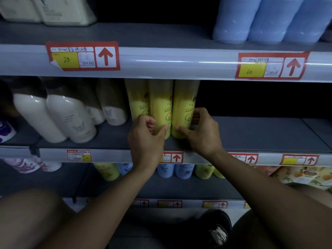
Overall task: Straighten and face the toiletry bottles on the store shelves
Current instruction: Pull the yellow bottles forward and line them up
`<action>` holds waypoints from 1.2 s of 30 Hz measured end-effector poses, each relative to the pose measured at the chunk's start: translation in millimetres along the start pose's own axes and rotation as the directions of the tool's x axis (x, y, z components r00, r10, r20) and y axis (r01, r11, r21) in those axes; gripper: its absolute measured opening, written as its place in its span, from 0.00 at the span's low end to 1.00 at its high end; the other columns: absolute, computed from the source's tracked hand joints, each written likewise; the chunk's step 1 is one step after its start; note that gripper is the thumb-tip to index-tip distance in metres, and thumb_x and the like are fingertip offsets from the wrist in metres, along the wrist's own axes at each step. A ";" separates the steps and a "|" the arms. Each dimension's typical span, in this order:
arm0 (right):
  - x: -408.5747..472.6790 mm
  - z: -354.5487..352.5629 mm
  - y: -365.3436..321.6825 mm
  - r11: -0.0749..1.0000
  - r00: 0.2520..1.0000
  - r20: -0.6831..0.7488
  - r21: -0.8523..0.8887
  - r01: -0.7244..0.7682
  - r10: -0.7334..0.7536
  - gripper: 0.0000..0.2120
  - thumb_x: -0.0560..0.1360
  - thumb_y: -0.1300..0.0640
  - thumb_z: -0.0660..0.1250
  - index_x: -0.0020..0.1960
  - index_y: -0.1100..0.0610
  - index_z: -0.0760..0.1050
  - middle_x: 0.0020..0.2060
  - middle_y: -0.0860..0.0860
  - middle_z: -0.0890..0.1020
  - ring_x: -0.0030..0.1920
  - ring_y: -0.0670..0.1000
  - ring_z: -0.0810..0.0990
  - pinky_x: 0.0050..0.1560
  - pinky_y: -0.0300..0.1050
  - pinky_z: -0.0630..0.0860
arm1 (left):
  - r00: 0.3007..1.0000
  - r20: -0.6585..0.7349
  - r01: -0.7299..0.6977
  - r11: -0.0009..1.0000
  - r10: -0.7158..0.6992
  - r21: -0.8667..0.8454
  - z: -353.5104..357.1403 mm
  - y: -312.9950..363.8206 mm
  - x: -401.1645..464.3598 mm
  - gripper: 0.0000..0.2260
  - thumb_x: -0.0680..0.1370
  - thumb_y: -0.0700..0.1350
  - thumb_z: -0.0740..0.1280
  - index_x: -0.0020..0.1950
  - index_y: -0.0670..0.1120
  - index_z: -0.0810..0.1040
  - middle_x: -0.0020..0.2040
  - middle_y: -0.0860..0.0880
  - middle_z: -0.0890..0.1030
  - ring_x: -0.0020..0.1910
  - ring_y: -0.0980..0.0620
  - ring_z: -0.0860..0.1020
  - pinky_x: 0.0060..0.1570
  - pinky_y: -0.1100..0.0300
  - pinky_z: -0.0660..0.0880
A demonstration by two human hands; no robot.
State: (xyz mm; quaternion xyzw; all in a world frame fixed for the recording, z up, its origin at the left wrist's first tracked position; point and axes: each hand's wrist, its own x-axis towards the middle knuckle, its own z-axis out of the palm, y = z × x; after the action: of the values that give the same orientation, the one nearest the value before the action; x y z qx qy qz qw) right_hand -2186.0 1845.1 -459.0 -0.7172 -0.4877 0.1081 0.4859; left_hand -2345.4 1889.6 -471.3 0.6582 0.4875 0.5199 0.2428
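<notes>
Three yellow bottles (161, 106), upright, touching, middle shelf (251, 135), near 12 o'clock of centre. Left hand (146, 135) curled round middle bottle's base; right hand (201, 130) pinching right bottle's base. White bottles (71, 119) at 9 o'clock.

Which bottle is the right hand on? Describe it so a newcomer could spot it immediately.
Find the middle shelf, under the rail with the two big red-arrow price tags. Three yellow bottles stand together near its centre. The right hand grips the rightmost yellow bottle, the only one with bare shelf on its right; the left hand holds the one beside it.
</notes>
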 end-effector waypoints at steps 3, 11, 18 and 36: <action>0.1 1.4 1.3 1.000 1.000 -0.006 -0.006 0.000 0.000 0.28 0.68 0.51 0.83 0.62 0.54 0.73 0.55 0.48 0.84 0.53 0.46 0.82 0.53 0.43 0.82 | 1.000 0.000 -0.007 1.000 0.007 -0.012 0.5 -1.7 0.5 0.15 0.72 0.48 0.81 0.47 0.49 0.76 0.42 0.53 0.79 0.41 0.58 0.78 0.42 0.59 0.79; 0.1 4.5 6.0 0.999 1.000 -0.019 -0.046 0.018 -0.019 0.29 0.67 0.48 0.83 0.61 0.52 0.72 0.56 0.51 0.82 0.55 0.49 0.81 0.55 0.51 0.82 | 1.000 -0.013 -0.015 1.000 0.014 -0.003 2.8 -3.6 0.2 0.14 0.72 0.48 0.81 0.47 0.49 0.76 0.44 0.52 0.80 0.42 0.56 0.79 0.42 0.58 0.80; 2.5 7.5 6.6 0.998 1.000 -0.031 -0.062 -0.003 0.001 0.29 0.66 0.46 0.83 0.59 0.50 0.71 0.55 0.50 0.82 0.55 0.50 0.82 0.54 0.53 0.82 | 1.000 -0.018 -0.015 1.000 0.015 -0.001 2.1 -2.8 -0.6 0.14 0.72 0.48 0.81 0.47 0.49 0.76 0.44 0.51 0.80 0.42 0.55 0.79 0.42 0.57 0.80; -8.9 -7.5 -2.1 0.989 0.994 0.106 -0.150 -0.002 0.019 0.33 0.69 0.49 0.79 0.69 0.51 0.69 0.61 0.53 0.79 0.61 0.55 0.80 0.60 0.53 0.79 | 0.997 0.078 -0.001 0.999 -0.003 0.053 -7.3 4.3 -10.5 0.10 0.74 0.39 0.74 0.49 0.51 0.77 0.49 0.52 0.80 0.48 0.55 0.80 0.48 0.50 0.82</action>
State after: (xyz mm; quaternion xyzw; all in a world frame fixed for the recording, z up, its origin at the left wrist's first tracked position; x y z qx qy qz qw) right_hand -2187.0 1833.6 -456.3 -0.7473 -0.5159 0.1122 0.4035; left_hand -2350.2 1877.1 -469.9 0.6840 0.4914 0.4805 0.2443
